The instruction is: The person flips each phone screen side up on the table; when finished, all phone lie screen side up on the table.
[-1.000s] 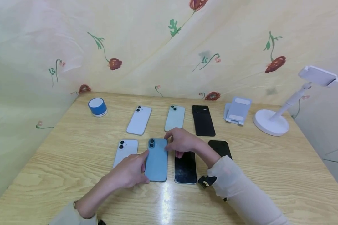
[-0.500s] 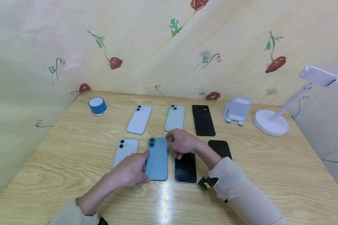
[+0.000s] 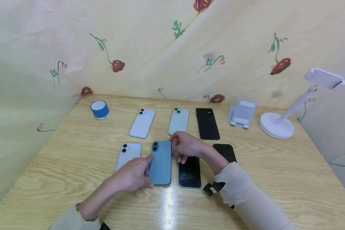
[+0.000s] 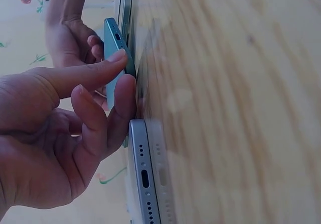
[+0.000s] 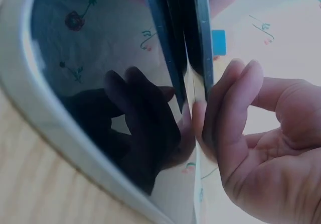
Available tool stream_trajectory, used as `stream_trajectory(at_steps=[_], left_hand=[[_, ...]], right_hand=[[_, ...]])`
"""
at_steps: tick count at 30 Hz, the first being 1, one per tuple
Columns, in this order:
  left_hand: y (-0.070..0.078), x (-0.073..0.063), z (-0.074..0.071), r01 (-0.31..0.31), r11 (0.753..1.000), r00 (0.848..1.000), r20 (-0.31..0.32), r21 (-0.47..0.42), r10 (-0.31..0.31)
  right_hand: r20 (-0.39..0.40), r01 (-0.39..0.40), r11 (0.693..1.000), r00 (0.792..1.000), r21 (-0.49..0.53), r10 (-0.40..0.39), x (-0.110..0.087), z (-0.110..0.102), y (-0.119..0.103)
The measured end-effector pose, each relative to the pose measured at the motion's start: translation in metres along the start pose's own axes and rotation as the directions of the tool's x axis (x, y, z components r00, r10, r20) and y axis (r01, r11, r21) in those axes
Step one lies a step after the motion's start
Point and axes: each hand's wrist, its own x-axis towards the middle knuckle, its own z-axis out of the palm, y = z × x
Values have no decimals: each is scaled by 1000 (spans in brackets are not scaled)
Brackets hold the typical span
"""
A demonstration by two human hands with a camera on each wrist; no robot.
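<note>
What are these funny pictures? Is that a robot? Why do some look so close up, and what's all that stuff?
No robot here, just a person's left hand and right hand.

The wide picture comes from a camera on the person's head, looking forward and down. The two close-ups come from a camera on each wrist, so the hands look big.

The fingers of both hands hold a blue phone by its edges; it looks slightly tipped. Around it on the wooden table lie three pale phones, two black phones and one phone lying screen up. Farther back stand a blue-and-white cylinder, a small stand and a tall white stand.
</note>
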Motion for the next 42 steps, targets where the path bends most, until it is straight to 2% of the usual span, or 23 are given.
stream_trajectory(at_steps=[5,12,19,27,42], left_hand=[[-2,1,-2,6,997,1000,22,-72,-4],[-4,4,-5,-32,986,999,35,-161,38],[0,10,-8,-46,988,998,37,-148,52],[5,15,-11,-107,984,993,42,-146,114],[7,15,-15,-88,979,994,50,-182,99]], right_hand=[[21,31,997,999,71,-33,-3,-3,6],[-18,59,984,998,166,-56,-4,-1,10],[-46,87,973,996,213,-79,-8,1,10],[-54,125,961,992,248,-115,-10,2,8],[-47,155,943,988,295,-148,-12,6,6]])
